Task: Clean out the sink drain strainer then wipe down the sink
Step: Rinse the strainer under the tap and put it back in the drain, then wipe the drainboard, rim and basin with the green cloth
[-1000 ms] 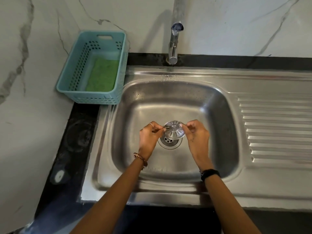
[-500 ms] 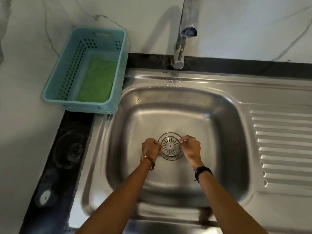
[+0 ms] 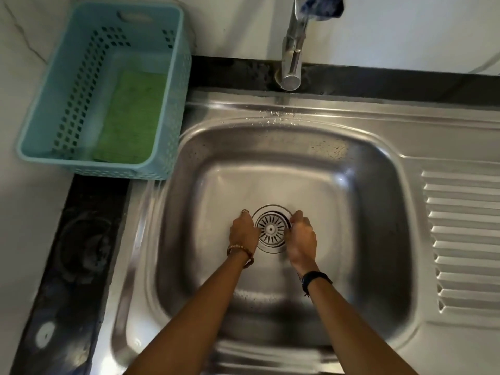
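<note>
Strainer (image 3: pixel 271 229) sits flat in the drain at the centre of the sink (image 3: pixel 351 190) floor, slotted face up, round knob in the middle, steel ring around it. Left hand (image 3: pixel 244 231) touches its left edge, right hand (image 3: pixel 302 240) its right edge. Both hands are knuckles-up with fingers curled together and tips pressed at the strainer rim; whether they pinch it or only rest on it, cannot tell, since the tips are hidden under the hands. Left hand has a ring on one finger and a bead bracelet (image 3: pixel 240 253) at the wrist; right wrist has a black band (image 3: pixel 315 277). Both forearms reach in over the sink's near edge.

Sink bowl is bare steel, with water drops on its back wall and back rim. Drainboard (image 3: pixel 460 239) with ridges runs off the bowl's right side. Tap (image 3: pixel 292 58) stands behind the back rim, near its middle, on a black counter strip (image 3: pixel 81 253) that also runs down the sink's left side. Blue basket (image 3: pixel 40 109) sits at the sink's back left corner, just beside the bowl, partly on the black strip. Green pad (image 3: pixel 130 115) lies flat on the basket floor. White marbled wall behind.
</note>
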The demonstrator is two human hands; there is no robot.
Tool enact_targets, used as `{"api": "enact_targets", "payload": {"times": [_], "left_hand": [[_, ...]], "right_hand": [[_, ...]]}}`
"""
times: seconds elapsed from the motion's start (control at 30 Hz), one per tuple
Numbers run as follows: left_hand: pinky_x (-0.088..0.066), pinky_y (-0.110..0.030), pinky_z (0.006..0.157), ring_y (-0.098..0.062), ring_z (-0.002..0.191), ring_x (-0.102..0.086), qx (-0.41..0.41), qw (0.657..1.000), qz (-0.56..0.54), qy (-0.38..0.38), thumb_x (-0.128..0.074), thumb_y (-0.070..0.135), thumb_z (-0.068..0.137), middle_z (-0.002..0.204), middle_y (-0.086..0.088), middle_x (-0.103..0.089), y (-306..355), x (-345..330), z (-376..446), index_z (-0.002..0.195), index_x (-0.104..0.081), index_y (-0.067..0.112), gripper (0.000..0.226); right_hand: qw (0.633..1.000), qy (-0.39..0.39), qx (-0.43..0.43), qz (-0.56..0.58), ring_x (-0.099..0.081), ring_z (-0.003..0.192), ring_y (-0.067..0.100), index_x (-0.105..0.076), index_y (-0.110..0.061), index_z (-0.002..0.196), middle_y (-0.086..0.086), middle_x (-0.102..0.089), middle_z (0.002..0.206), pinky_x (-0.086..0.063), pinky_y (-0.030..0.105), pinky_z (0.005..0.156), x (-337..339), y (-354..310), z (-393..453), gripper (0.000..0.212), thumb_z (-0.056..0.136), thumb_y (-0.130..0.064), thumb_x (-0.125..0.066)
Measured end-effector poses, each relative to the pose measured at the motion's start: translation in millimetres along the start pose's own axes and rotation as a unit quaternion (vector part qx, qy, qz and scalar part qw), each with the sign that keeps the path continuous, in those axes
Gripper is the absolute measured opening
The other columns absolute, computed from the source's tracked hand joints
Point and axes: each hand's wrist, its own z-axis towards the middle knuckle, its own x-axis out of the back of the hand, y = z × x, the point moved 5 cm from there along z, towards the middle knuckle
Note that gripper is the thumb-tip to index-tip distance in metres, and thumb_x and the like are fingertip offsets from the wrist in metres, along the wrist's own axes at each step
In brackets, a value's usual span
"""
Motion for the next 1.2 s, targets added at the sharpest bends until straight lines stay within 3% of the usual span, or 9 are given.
{"api": "enact_targets", "payload": {"times": [0.23,0.33,0.43,0.57,0.7,0.83,0.97,1.07,1.2], "left_hand": [[-0.046,-0.036,0.069,-0.036,0.09,-0.061,-0.037,0.999,0.007,-0.005,-0.064,0.013,0.082,0.097,-0.021,-0.065,1.8,7.5,-7.6,0.092,-0.051,0.002,0.02],[-0.042,-0.029,0.066,-0.029,0.085,-0.062,-0.016,0.999,-0.049,-0.001,-0.06,0.01,0.081,0.093,-0.017,-0.067,3.7,16.4,-16.9,0.079,-0.051,0.011,0.01],[-0.054,-0.03,0.074,-0.027,0.079,-0.067,0.018,0.99,-0.138,0.0,-0.053,0.007,0.08,0.085,-0.015,-0.071,7.6,25.7,-34.4,0.072,-0.055,0.016,0.012],[-0.058,-0.044,0.078,-0.024,0.068,-0.067,0.011,0.96,-0.281,-0.023,-0.054,0.005,0.082,0.081,-0.016,-0.07,17.5,44.2,-66.8,0.078,-0.059,0.01,0.008],[-0.059,-0.035,0.077,-0.022,0.081,-0.069,-0.036,0.943,-0.328,0.037,-0.054,0.003,0.086,0.091,-0.013,-0.068,31.9,93.6,-88.6,0.09,-0.061,0.003,0.008],[-0.054,-0.019,0.071,-0.009,0.078,-0.065,-0.161,0.94,-0.261,0.149,-0.056,0.002,0.084,0.085,0.002,-0.065,49.9,172.6,-109.2,0.085,-0.059,0.018,0.017],[-0.041,-0.005,0.068,-0.003,0.078,-0.059,-0.261,0.902,-0.195,0.281,-0.058,0.008,0.085,0.086,0.008,-0.064,65.9,248.7,-117.6,0.084,-0.057,0.023,0.015],[-0.042,-0.024,0.077,-0.016,0.087,-0.061,-0.246,0.899,-0.141,0.334,-0.055,0.011,0.086,0.095,-0.007,-0.067,69.6,298.9,-91.9,0.093,-0.059,0.007,0.009],[-0.044,-0.041,0.088,-0.035,0.107,-0.057,-0.109,0.963,0.024,0.244,-0.049,0.01,0.089,0.116,-0.025,-0.06,58.1,332.1,-36.5,0.108,-0.056,-0.005,0.025]], "right_hand": [[0.995,-0.012,-0.011,0.103,-0.062,0.087,0.027,-0.047,-0.008,0.102,0.013,-0.063,0.1,-0.056,0.04,0.075,6.1,8.3,1.4,0.017,0.089,-0.01,-0.057],[0.987,-0.006,-0.035,0.157,-0.063,0.083,0.022,-0.052,-0.009,0.101,0.008,-0.065,0.095,-0.052,0.025,0.063,10.8,8.3,-6.1,0.013,0.092,-0.017,-0.056],[0.978,-0.008,-0.04,0.202,-0.063,0.079,0.019,-0.056,-0.01,0.101,0.007,-0.067,0.095,-0.044,0.015,0.054,15.6,0.6,-19.7,0.016,0.093,-0.024,-0.052],[0.96,-0.048,0.023,0.276,-0.066,0.081,0.018,-0.061,-0.017,0.091,0.001,-0.069,0.088,-0.056,0.025,0.067,25.5,-37.7,-43.5,0.009,0.093,-0.021,-0.053],[0.939,-0.05,0.128,0.314,-0.067,0.079,0.019,-0.061,-0.013,0.094,0.002,-0.067,0.085,-0.056,0.027,0.069,58.1,-96.7,-62.8,0.01,0.093,-0.013,-0.051],[0.92,-0.032,0.253,0.298,-0.067,0.079,0.014,-0.062,-0.018,0.101,-0.001,-0.069,0.089,-0.055,0.027,0.07,103.2,-167.4,-81.2,0.015,0.092,-0.012,-0.052],[0.886,0.02,0.379,0.268,-0.064,0.086,0.01,-0.062,-0.016,0.108,-0.002,-0.069,0.099,-0.054,0.023,0.073,138.9,-244.1,-94.3,0.02,0.091,-0.011,-0.053],[0.872,0.029,0.407,0.271,-0.063,0.088,0.013,-0.06,-0.012,0.108,0.003,-0.067,0.104,-0.05,0.017,0.073,147.9,-297.4,-86.7,0.019,0.091,-0.009,-0.052],[0.921,-0.034,0.366,0.126,-0.056,0.11,0.032,-0.046,-0.002,0.124,0.019,-0.056,0.122,-0.043,0.036,0.091,121.3,-353.1,-58.4,0.034,0.09,-0.003,-0.047]]}}
